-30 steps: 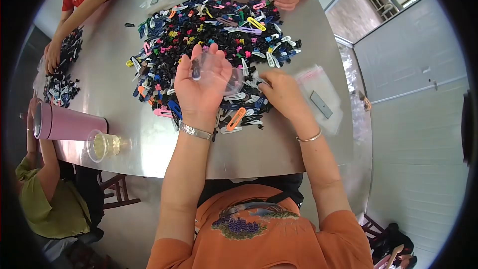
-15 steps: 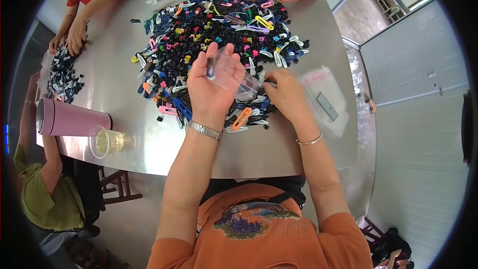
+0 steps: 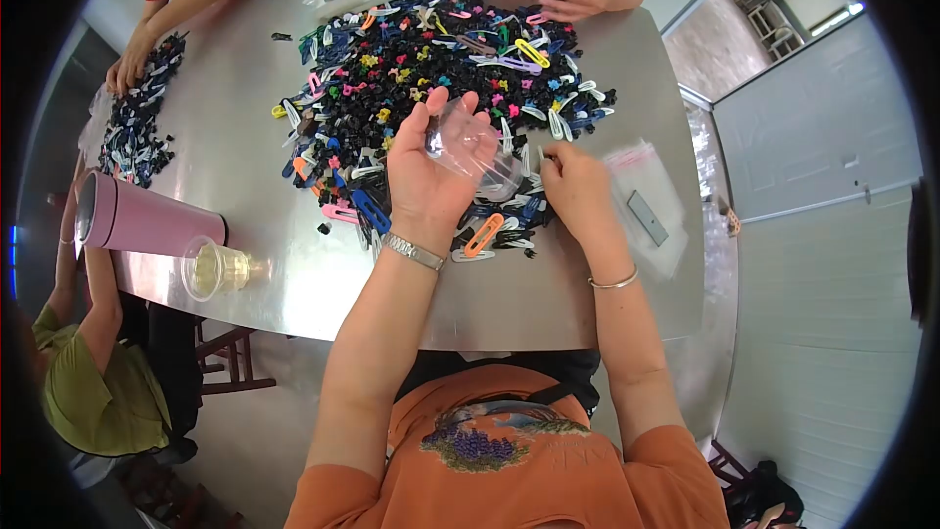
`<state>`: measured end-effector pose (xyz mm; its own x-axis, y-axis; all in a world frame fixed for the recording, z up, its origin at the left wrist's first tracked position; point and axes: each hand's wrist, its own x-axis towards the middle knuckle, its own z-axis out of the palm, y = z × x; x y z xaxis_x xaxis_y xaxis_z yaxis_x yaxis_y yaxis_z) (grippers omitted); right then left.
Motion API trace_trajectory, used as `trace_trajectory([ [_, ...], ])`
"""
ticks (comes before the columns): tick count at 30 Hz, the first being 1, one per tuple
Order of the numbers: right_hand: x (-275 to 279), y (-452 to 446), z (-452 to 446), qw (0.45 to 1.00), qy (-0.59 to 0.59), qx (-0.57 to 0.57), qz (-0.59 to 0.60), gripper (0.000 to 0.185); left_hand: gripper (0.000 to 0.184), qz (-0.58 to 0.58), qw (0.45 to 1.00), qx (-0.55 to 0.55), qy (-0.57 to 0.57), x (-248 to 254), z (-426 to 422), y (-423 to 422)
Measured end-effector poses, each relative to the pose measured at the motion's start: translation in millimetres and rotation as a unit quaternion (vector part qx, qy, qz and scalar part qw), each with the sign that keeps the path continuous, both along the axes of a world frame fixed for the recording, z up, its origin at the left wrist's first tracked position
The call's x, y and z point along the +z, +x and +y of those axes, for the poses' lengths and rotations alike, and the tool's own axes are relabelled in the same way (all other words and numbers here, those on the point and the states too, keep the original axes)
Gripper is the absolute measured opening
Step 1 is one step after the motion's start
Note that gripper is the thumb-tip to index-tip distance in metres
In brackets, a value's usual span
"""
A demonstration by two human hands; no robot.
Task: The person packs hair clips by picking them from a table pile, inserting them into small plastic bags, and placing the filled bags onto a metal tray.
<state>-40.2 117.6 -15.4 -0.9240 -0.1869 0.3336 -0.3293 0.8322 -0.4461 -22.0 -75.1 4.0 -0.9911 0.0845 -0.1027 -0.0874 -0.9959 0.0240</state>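
Note:
My left hand [image 3: 431, 171] is turned palm up and holds a clear plastic bag [image 3: 465, 142] against its fingers. Something small and dark shows through the bag near the fingertips. Just right of the bag's mouth, my right hand [image 3: 580, 191] is closed in a pinch, with a slim pale hair clip [image 3: 540, 153] at its fingertips. Beneath and beyond both hands spreads a big heap of hair clips [image 3: 411, 73], black mini claws mixed with coloured snap clips. An orange snap clip [image 3: 484, 234] and a blue one [image 3: 371, 211] lie at its near edge.
Right of my right hand lie clear bags [image 3: 641, 162] with a grey flat bar [image 3: 647, 217] on top. A pink bottle [image 3: 152, 216] and a plastic cup of pale liquid [image 3: 215, 269] stand at left. Other people's hands work at the table's far side, beside a smaller clip pile [image 3: 142, 127].
My right hand has drawn away from the bag's mouth to the right. The bag lies more spread across my left hand. The view has shifted slightly.

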Motion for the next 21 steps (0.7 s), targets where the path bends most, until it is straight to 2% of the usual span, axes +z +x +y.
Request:
trace_trajectory([
  [2, -3, 0, 0, 0.999, 0.015, -0.003, 0.05, 0.015, 0.02, 0.001, 1.0, -0.001, 0.004, -1, 0, 0],
  [6, 12, 7, 1, 1.0, -0.016, 0.0, 0.023, 0.015, 0.021, 0.008, 1.0, 0.001, 0.002, -5, -1, -1],
  [8, 28, 17, -3, 0.971, -0.237, -0.013, -0.035, 0.014, 0.021, -0.005, 1.0, 0.016, -0.008, -2, 2, 1],
  [9, 37, 25, -5, 0.971, -0.236, -0.006, -0.034, 0.014, 0.021, -0.021, 0.999, 0.027, -0.019, 0, 4, 1],
  [11, 59, 41, -11, 0.945, -0.314, 0.088, -0.011, 0.014, 0.023, -0.028, 0.999, 0.035, -0.026, 0, 6, 1],
  [12, 71, 45, -16, 0.963, -0.227, 0.138, 0.052, 0.017, 0.024, -0.032, 0.998, 0.034, -0.032, 1, 7, 2],
  [13, 78, 45, -21, 0.962, -0.227, 0.139, 0.052, 0.017, 0.024, -0.035, 0.998, 0.032, -0.039, 2, 8, 2],
  [15, 84, 45, -32, 0.961, -0.075, 0.229, 0.133, 0.019, 0.025, -0.038, 0.997, 0.032, -0.055, 6, 11, 3],
  [16, 84, 43, -37, 0.963, -0.022, 0.218, 0.155, 0.021, 0.026, -0.041, 0.997, 0.029, -0.066, 7, 12, 4],
  [20, 77, 39, -50, 0.975, -0.002, 0.162, 0.154, 0.018, 0.029, -0.044, 0.996, 0.031, -0.078, 8, 18, 5],
  [21, 74, 39, -49, 0.972, -0.076, 0.163, 0.154, 0.017, 0.029, -0.044, 0.996, 0.032, -0.077, 8, 17, 5],
])
